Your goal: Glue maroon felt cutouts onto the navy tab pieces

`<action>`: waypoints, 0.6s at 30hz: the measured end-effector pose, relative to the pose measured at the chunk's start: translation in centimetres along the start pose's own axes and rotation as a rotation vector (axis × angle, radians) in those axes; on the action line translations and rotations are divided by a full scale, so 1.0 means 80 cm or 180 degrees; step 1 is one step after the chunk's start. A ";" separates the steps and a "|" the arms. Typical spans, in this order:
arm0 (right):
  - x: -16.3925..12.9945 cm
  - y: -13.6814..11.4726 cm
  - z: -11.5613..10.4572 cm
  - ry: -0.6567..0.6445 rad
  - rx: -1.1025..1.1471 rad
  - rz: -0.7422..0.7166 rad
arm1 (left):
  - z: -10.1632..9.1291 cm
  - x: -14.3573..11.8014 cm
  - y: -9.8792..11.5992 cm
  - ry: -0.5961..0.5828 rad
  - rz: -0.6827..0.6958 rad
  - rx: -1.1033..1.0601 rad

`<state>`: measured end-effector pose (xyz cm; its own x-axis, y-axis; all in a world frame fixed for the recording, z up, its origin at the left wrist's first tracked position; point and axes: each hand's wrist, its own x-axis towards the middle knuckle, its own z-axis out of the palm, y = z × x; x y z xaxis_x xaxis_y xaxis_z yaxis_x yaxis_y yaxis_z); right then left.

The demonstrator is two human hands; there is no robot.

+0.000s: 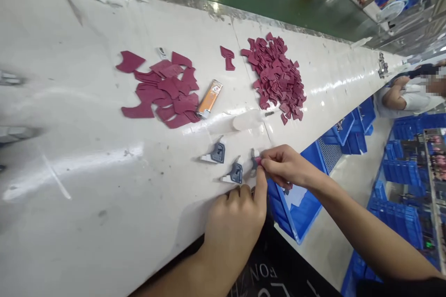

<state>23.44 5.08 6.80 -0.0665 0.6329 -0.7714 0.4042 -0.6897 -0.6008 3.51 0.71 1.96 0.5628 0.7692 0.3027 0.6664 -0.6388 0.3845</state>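
Observation:
My right hand (287, 167) pinches a small maroon piece (258, 160) against a small grey plastic part (253, 163) near the table edge. My left hand (239, 216) is closed, its index finger reaching up to the same part; the thumb is hidden. Just left of the hands lie two similar parts, a dark grey and white one (237, 173) and another dark grey and white one (218, 153). Farther up the table sit a heap of small maroon pieces (278, 72) and a looser group of larger maroon pieces (170, 86).
An orange lighter (210, 98) touches the larger pieces. A translucent white bottle (245, 120) with a thin tip lies on the white table (87, 102). Blue bins (296, 213) stand below the table's right edge. Another person (400, 95) is at the far right.

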 end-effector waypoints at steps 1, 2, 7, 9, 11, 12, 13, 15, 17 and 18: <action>0.002 0.000 0.000 -0.0018 0.0013 -0.0001 | 0.000 0.001 0.001 0.0009 0.0006 0.0029; 0.003 0.001 0.000 -0.0010 0.0014 0.0006 | 0.001 0.002 0.001 0.0015 0.0001 0.0046; 0.003 0.008 -0.001 -0.0128 -0.0090 -0.0141 | 0.002 0.002 -0.001 0.0089 -0.0075 0.0089; 0.000 0.014 -0.005 0.0010 -0.0244 -0.0364 | 0.003 0.000 -0.003 0.0135 -0.0078 0.0182; -0.001 0.021 -0.016 0.0721 -0.0502 -0.0662 | 0.005 -0.005 -0.003 0.0134 -0.0034 0.0350; 0.000 0.024 -0.023 0.1216 -0.0623 -0.0808 | 0.006 -0.008 -0.001 0.0118 0.0006 0.0456; 0.003 0.027 -0.030 0.1715 -0.0710 -0.0933 | 0.008 -0.011 0.001 0.0108 0.0040 0.0570; 0.011 0.033 -0.046 0.2461 -0.0775 -0.1090 | 0.012 -0.015 0.007 0.0078 0.0108 0.0762; 0.023 0.037 -0.057 0.2900 -0.0882 -0.1208 | 0.017 -0.014 0.015 0.0069 0.0125 0.0875; 0.029 0.039 -0.060 0.3012 -0.0949 -0.1261 | 0.019 -0.011 0.018 0.0087 0.0108 0.0916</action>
<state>28.90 6.09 4.17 0.4413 0.8971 0.0212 0.7245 -0.3422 -0.5984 4.74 -0.92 0.95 0.5763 0.7450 0.3359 0.7610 -0.6390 0.1118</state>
